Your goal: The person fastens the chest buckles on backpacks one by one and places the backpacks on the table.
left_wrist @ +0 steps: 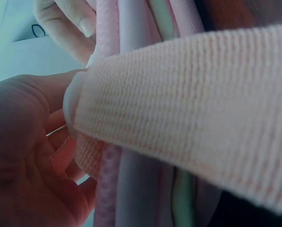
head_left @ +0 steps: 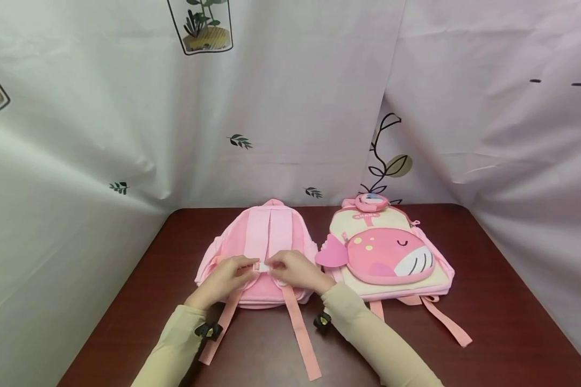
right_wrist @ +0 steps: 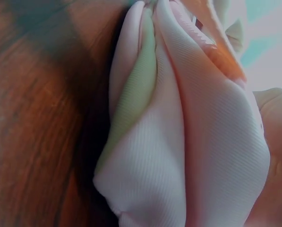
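Observation:
A pink backpack [head_left: 232, 242] lies on the table with its two shoulder straps [head_left: 256, 228] facing up. Across the straps runs a small white buckle [head_left: 263, 266]. My left hand [head_left: 226, 278] pinches the buckle's left side between thumb and fingers. From the other side my right hand [head_left: 297, 269] pinches its right end. Whether the buckle halves are joined is too small to tell. In the left wrist view a peach webbing strap [left_wrist: 192, 104] crosses in front of the bag. The bag's pale pink side [right_wrist: 216, 132] fills the right wrist view and partly hides the right hand [right_wrist: 277, 127].
A second backpack with a pink whale [head_left: 387, 255] on its front lies just right of the first, a small round pouch [head_left: 372, 202] at its top. Loose webbing tails [head_left: 302, 338] trail toward the front of the dark red table [head_left: 503, 322]. A white printed curtain [head_left: 310, 107] surrounds the table.

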A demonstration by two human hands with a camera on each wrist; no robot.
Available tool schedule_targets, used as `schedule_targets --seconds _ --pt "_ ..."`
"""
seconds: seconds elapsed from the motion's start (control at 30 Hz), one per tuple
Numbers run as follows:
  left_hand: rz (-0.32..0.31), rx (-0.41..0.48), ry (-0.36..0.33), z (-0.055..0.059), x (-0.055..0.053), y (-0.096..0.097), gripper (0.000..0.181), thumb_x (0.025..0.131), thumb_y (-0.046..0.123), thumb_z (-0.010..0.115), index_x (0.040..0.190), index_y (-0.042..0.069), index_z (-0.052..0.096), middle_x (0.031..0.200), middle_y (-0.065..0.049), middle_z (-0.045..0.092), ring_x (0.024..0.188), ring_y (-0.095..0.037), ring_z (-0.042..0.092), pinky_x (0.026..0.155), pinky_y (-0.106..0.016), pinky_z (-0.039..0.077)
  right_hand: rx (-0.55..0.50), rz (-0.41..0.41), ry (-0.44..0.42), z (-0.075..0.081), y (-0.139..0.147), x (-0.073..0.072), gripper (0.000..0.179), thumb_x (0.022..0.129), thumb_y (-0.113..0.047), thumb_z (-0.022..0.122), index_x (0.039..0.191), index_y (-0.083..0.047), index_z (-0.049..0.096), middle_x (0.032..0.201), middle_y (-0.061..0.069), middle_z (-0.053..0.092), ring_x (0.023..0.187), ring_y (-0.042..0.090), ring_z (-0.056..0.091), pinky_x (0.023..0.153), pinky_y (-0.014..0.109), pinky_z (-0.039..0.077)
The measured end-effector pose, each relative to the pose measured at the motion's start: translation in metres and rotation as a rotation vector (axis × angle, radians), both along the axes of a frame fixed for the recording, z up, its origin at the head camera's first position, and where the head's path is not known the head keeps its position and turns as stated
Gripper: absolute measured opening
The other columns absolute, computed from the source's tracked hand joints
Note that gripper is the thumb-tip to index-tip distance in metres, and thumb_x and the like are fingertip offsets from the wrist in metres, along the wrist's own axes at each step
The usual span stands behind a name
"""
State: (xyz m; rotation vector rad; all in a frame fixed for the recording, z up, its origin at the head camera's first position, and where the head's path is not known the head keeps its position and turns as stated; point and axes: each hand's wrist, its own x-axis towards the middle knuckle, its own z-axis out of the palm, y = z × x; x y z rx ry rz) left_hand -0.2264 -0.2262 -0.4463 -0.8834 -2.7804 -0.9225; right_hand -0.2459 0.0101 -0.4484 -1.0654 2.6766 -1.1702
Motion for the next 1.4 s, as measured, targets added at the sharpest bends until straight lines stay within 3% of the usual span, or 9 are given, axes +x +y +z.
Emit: schedule_targets --seconds 0.17,0.4,0.53,0.7,0.93,1.1,1.27,1.4 --pt "0.008 -0.012 -0.005 0.001 0.000 -0.001 0.032 0.093 0.011 0.073 0.124 0.003 0.071 0.110 -0.002 0.071 0.091 -0.017 0.058 0.087 -0.043 0.052 -0.007 0.029 0.037 0.000 0.000 0.001 0.026 0.092 -0.009 0.071 0.117 0.000 0.073 0.106 0.008 0.073 0.093 0.016 0.065 0.086 0.029 0.053" --pt "0.041 -0.054 0.014 0.005 0.001 0.004 0.037 0.091 0.010 0.075 0.127 0.005 0.069 0.099 0.000 0.066 0.082 -0.014 0.054 0.074 -0.033 0.047 -0.014 0.069 0.018 0.002 0.006 0.005 0.028 0.095 -0.014 0.070 0.121 -0.003 0.071 0.109 0.007 0.072 0.096 0.017 0.064 0.088 0.030 0.053" --pt "0.040 -0.044 0.025 0.009 0.002 0.009 0.040 0.090 0.015 0.077 0.128 0.005 0.068 0.110 -0.004 0.069 0.095 -0.020 0.062 0.084 -0.041 0.054 -0.044 0.076 0.019 0.008 0.016 0.008 0.030 0.096 -0.015 0.068 0.124 -0.004 0.070 0.115 0.007 0.071 0.102 0.019 0.066 0.091 0.032 0.053" --pt "0.032 0.001 0.020 0.018 0.002 0.017 0.047 0.089 0.022 0.079 0.131 0.005 0.065 0.126 -0.009 0.067 0.116 -0.027 0.062 0.098 -0.050 0.050 -0.119 0.059 0.027 0.022 0.034 0.010 0.035 0.098 -0.016 0.066 0.130 -0.003 0.066 0.128 0.010 0.068 0.117 0.028 0.064 0.099 0.043 0.051" --pt "-0.011 -0.016 0.092 0.033 -0.001 0.036 0.048 0.091 0.023 0.077 0.134 0.007 0.064 0.127 -0.008 0.064 0.118 -0.025 0.059 0.100 -0.045 0.049 -0.184 -0.066 0.098 0.042 0.070 0.011 0.035 0.097 -0.020 0.069 0.129 -0.008 0.068 0.129 0.007 0.067 0.119 0.027 0.062 0.099 0.046 0.050" --pt "-0.030 -0.016 0.100 0.042 0.000 0.054 0.051 0.092 0.026 0.076 0.138 0.010 0.061 0.137 -0.009 0.059 0.129 -0.026 0.053 0.106 -0.044 0.044 -0.225 -0.166 0.099 0.053 0.101 0.015 0.035 0.097 -0.024 0.070 0.130 -0.013 0.068 0.130 0.001 0.066 0.125 0.020 0.058 0.104 0.045 0.046" --pt "-0.067 -0.015 0.103 0.047 -0.002 0.073 0.054 0.093 0.031 0.074 0.140 0.009 0.059 0.143 -0.010 0.054 0.136 -0.027 0.047 0.112 -0.044 0.038 -0.205 -0.239 0.144 0.055 0.136 0.017 0.037 0.097 -0.024 0.069 0.131 -0.010 0.068 0.133 0.004 0.065 0.127 0.023 0.057 0.102 0.047 0.048" --pt "-0.108 -0.067 0.141 0.047 -0.005 0.090 0.055 0.093 0.032 0.073 0.141 0.009 0.058 0.144 -0.010 0.054 0.136 -0.026 0.048 0.112 -0.042 0.038 -0.184 -0.303 0.159 0.053 0.163 0.020 0.038 0.096 -0.022 0.071 0.131 -0.008 0.068 0.133 0.007 0.065 0.127 0.027 0.057 0.102 0.049 0.047"
